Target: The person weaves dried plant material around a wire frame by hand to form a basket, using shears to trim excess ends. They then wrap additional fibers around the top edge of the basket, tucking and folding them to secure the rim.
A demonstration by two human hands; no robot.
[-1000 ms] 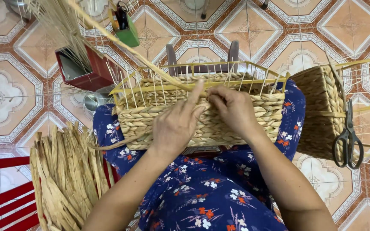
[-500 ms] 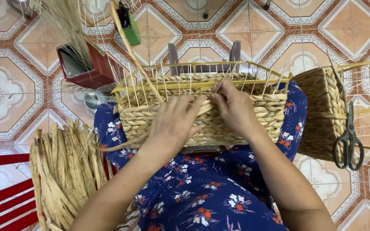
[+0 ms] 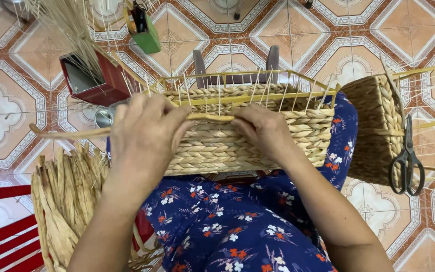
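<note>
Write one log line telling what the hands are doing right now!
left hand: pulling fibre strand | right hand: pressing strand on woven basket | basket: on lap | scissors: on second basket

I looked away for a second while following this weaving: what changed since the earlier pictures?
The loose strand, which stuck up and away over the floor, now lies level, trailing to the left. The left hand and right hand press it along the basket front. Basket, scissors and fibre bundle stayed put.

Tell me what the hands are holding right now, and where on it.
Both hands, left and right, pinch a straw strand at the top edge of the woven basket.
</note>
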